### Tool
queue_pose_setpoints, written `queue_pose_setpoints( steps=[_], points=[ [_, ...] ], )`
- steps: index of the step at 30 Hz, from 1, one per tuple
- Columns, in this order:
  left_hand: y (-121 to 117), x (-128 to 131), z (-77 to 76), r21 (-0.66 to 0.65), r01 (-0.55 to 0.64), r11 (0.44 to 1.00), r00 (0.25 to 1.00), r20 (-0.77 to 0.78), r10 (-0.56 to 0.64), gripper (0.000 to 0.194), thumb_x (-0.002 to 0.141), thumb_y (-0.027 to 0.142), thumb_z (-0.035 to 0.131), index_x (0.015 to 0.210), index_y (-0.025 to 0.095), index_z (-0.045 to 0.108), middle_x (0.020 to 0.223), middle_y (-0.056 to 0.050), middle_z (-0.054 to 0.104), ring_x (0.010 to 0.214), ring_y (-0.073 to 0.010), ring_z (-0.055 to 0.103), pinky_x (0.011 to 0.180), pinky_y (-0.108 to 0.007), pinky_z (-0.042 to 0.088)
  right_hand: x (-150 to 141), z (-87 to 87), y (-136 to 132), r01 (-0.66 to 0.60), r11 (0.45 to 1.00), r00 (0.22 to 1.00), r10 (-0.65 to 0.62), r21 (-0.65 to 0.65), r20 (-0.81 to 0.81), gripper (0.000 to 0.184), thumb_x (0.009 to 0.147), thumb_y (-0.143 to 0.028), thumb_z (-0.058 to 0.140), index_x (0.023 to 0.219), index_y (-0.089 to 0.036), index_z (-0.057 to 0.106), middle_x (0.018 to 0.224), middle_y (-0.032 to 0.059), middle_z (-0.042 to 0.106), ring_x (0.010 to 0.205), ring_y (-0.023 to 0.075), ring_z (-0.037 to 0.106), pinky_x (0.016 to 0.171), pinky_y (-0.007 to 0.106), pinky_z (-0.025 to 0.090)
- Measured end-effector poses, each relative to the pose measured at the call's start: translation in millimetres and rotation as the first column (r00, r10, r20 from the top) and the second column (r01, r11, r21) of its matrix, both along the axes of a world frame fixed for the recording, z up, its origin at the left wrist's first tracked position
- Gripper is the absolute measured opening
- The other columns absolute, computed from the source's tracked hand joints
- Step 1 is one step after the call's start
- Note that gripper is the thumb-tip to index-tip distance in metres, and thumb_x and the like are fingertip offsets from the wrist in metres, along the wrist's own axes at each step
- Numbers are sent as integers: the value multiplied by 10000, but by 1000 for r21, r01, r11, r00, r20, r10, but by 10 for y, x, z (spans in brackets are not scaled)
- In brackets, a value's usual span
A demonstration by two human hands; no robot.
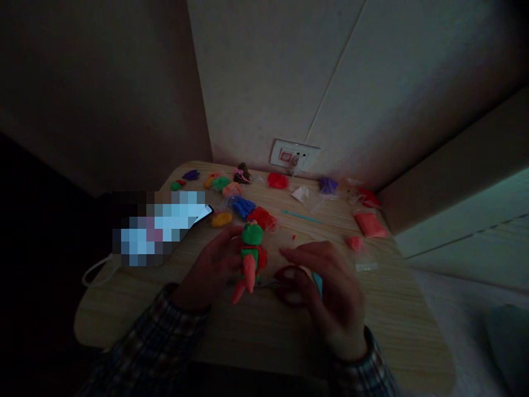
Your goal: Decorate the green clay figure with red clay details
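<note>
A small clay figure point(252, 235) is upright in my left hand point(212, 267), which grips it from its left side. Its head and body are green, with a red piece at its back and pink pointed parts hanging in front. My right hand point(334, 292) hovers to the right, thumb and fingers bent but apart, and nothing shows between the fingertips. Just beneath that hand lie scissors with dark red handles point(283, 298), partly hidden by the fingers. A light blue object point(318, 282) peeks out behind the right thumb. A tiny red bit point(293, 237) lies beyond the hands.
Bags of blue point(243, 208), red point(264, 218) and coral clay point(371, 224) lie across the wooden table point(397, 331). A thin turquoise stick point(301, 216) is mid-table. At left, a lit phone point(203, 214), mostly pixelated, has a white cable point(93, 273). Behind is a wall socket point(294, 155).
</note>
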State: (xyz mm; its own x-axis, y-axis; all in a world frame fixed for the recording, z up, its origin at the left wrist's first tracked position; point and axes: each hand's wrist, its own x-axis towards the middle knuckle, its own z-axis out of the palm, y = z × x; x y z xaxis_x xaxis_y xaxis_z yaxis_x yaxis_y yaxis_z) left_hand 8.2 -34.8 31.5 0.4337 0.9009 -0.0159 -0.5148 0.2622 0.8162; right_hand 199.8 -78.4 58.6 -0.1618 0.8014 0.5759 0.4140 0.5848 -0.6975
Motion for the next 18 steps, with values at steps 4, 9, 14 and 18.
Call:
queue_pose_setpoints(
  steps=[4, 9, 14, 18],
  points=[
    [-13, 2, -61, 58, 97, 994, 995, -39, -95, 335, 773, 360, 801, 1076, 287, 681, 874, -14, 752, 596, -125, 662, 479, -173, 482, 115, -28, 202, -102, 977, 987, 75, -189, -142, 322, 999, -348, 493, 1300, -283, 585, 1195, 75, 577, 1059, 216, 563, 912, 401, 480],
    [-17, -7, -117, 125, 191, 974, 976, -130, -174, 371, 800, 304, 786, 1152, 301, 673, 934, -29, 728, 783, -175, 698, 606, -217, 543, 158, -95, 397, -328, 891, 942, 284, -313, -178, 428, 978, -549, 472, 1234, -245, 632, 1312, 93, 537, 1293, 238, 480, 1104, 456, 363],
    [-9, 11, -119, 171, 190, 967, 972, -170, -161, 360, 790, 238, 794, 1123, 335, 699, 1058, -6, 724, 914, -179, 708, 759, -253, 565, 136, -190, 405, -342, 870, 934, 272, -356, -232, 393, 908, -581, 581, 1093, -246, 673, 1261, 82, 562, 1255, 247, 514, 1087, 477, 377],
    [-2, 64, -103, 173, 111, 979, 973, -221, -71, 347, 773, 275, 804, 1106, 287, 707, 1107, -38, 726, 1020, -233, 694, 863, -332, 553, 138, -200, 425, -330, 863, 914, 190, -382, -359, 318, 875, -535, 653, 961, -234, 706, 1152, 63, 619, 1176, 237, 565, 1049, 432, 412]
  ],
)
